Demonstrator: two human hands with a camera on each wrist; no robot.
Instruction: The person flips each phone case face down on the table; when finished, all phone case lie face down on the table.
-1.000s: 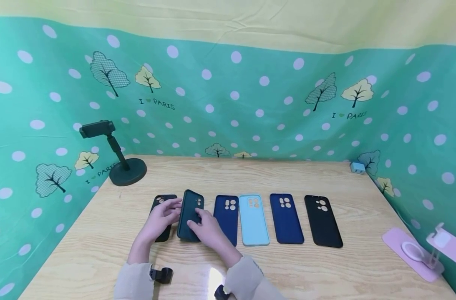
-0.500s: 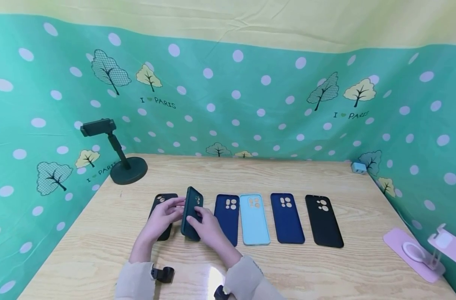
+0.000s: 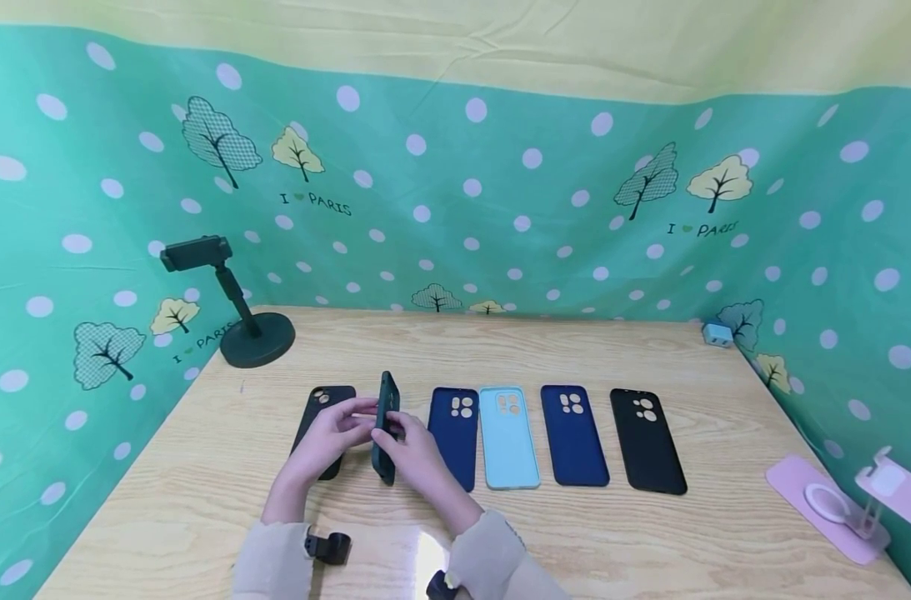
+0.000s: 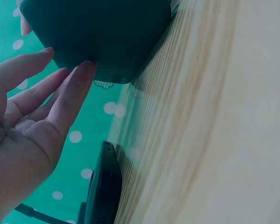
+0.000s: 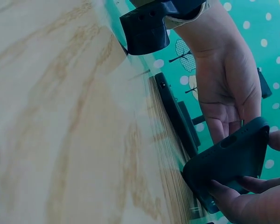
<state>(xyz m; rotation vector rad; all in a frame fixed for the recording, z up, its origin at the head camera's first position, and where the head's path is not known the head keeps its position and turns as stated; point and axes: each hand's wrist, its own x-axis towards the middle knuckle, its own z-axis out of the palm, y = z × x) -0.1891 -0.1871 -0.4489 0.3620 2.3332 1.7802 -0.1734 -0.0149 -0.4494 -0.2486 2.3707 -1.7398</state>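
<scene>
A dark green phone case (image 3: 385, 429) stands nearly upright on the table, edge-on in the head view. My right hand (image 3: 417, 450) holds it from the right, with fingers on its face in the right wrist view (image 5: 259, 203) and a fingertip over its upper edge. From the other side, my left hand (image 3: 331, 437) touches it with extended fingertips, seen against its smooth side in the left wrist view (image 4: 42, 116). Under and behind my left hand lies a black phone case (image 3: 333, 468), partly hidden. Just right of my right hand lies a dark blue phone case (image 3: 455, 429).
Further right lie a light blue case (image 3: 509, 442), another dark blue case (image 3: 575, 437) and a black case (image 3: 648, 442). A black phone stand (image 3: 256, 342) is at the back left. A pink stand (image 3: 826, 508) and a small blue charger (image 3: 718, 335) sit on the right.
The dark green case has turned from leaning with its face showing to nearly edge-on, and moved slightly right. My left fingertips have followed it rightward; my right hand has kept its hold.
</scene>
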